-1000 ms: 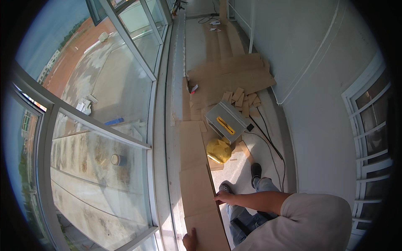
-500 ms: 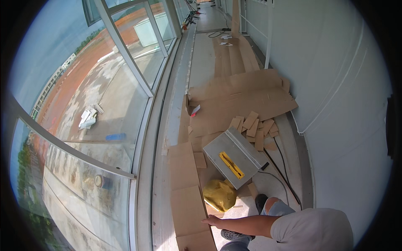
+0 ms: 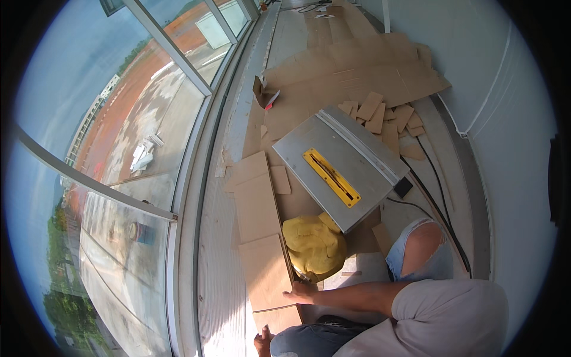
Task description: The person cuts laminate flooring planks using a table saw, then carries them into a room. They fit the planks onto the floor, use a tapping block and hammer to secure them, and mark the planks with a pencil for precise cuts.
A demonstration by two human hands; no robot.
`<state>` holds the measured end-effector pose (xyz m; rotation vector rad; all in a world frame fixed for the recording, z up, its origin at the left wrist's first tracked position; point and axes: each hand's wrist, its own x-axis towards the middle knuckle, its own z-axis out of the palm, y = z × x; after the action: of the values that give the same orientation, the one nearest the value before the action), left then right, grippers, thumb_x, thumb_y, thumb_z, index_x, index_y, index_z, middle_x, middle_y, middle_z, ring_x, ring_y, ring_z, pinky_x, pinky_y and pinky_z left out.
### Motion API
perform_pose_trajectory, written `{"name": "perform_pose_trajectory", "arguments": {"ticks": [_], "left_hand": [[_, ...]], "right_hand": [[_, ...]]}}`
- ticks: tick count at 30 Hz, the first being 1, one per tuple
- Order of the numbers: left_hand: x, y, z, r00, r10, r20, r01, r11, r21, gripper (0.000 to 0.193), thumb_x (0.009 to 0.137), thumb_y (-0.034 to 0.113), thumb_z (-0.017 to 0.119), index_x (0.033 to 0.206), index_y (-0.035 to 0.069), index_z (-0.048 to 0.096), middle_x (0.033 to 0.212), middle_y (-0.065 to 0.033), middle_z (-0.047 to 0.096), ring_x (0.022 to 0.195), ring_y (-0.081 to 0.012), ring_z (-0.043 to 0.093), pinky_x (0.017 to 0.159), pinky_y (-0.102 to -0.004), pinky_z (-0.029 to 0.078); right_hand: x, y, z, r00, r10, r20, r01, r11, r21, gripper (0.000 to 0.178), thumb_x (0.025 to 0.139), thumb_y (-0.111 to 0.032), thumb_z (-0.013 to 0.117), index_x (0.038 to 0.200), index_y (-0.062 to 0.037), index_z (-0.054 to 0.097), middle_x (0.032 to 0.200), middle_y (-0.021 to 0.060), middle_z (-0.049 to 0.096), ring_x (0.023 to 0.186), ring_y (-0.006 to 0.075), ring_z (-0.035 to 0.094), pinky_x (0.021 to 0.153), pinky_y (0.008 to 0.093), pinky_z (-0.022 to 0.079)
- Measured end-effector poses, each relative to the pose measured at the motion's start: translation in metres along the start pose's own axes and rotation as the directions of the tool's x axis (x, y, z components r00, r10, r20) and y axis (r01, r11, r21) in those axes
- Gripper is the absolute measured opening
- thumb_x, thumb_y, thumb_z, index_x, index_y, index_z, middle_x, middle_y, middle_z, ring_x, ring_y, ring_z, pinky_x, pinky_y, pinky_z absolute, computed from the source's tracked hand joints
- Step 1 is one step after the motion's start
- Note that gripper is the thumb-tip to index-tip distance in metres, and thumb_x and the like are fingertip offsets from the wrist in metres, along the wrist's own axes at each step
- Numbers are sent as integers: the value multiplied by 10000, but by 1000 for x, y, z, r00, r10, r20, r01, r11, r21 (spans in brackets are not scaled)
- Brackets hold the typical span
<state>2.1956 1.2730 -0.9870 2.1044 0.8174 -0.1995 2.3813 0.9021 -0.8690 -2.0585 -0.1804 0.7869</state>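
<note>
Flat brown boards lie in a lengthwise row beside the window track. My right hand closes on the right edge of this row, its thumb on the top face near a seam. Closer to me, my left hand is curled at the left edge of the nearest board, thumb upward; its lower fingers are partly hidden. A crumpled yellow bag lies just beyond my right hand, against the boards. Behind it stands a table saw with a grey metal top and a yellow slotted insert.
Small brown offcuts are piled behind the saw. Large cardboard sheets cover the floor farther off. A black cable runs along the right near the white wall. Glass panes line the left side.
My view has dipped lower and closer to the boards. My bent knees now show nearer, and my left hand has come into view at the near board. My right hand stays on the board edge.
</note>
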Motion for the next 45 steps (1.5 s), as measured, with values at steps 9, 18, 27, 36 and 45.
{"name": "perform_pose_trajectory", "arguments": {"ticks": [9, 18, 27, 36, 45], "left_hand": [[10, 16, 26, 967, -232, 102, 209, 959, 192, 885, 853, 767, 598, 1018, -96, 697, 979, -208, 719, 863, -314, 659, 843, -417, 518], [-47, 64, 46, 982, 186, 32, -155, 698, 699, 410, 976, 442, 600, 904, 54, 712, 979, -135, 678, 982, -374, 620, 813, -476, 496], [-31, 67, 42, 990, -105, -95, 133, 913, 385, 828, 616, 445, 943, 1173, -83, 634, 1130, -235, 688, 1062, -374, 665, 937, -439, 536], [-54, 134, 23, 951, -42, -305, 103, 977, 186, 496, 707, 272, 892, 969, -34, 602, 870, -147, 661, 755, -270, 636, 719, -416, 534], [-49, 234, -36, 889, 65, -454, -96, 994, -46, 164, 950, 105, 635, 907, 52, 486, 807, 14, 449, 731, -98, 378, 645, -279, 393]], "right_hand": [[-1, -124, -213, 693, -678, -246, 645, 735, -207, 286, 942, -313, 628, 967, -30, 597, 804, 172, 695, 804, 352, 704, 752, 475, 539], [7, 34, -532, 652, -352, -671, 109, 920, -377, 313, 973, -366, 577, 1020, -74, 679, 823, 61, 721, 753, 227, 692, 730, 381, 534], [62, 94, -586, 518, -513, -684, -35, 787, -616, 300, 1005, -339, 546, 1135, -79, 622, 1038, 162, 681, 1007, 365, 641, 866, 459, 505], [167, 61, -623, 965, 39, -258, -200, 744, -637, 514, 1017, -522, 413, 1230, -140, 683, 1273, 161, 659, 1190, 354, 610, 1040, 461, 438], [218, 85, -642, 995, 95, 29, -36, 620, -784, 553, 989, -536, 455, 1346, -160, 645, 1358, 105, 645, 1227, 319, 601, 1049, 414, 434]]}}
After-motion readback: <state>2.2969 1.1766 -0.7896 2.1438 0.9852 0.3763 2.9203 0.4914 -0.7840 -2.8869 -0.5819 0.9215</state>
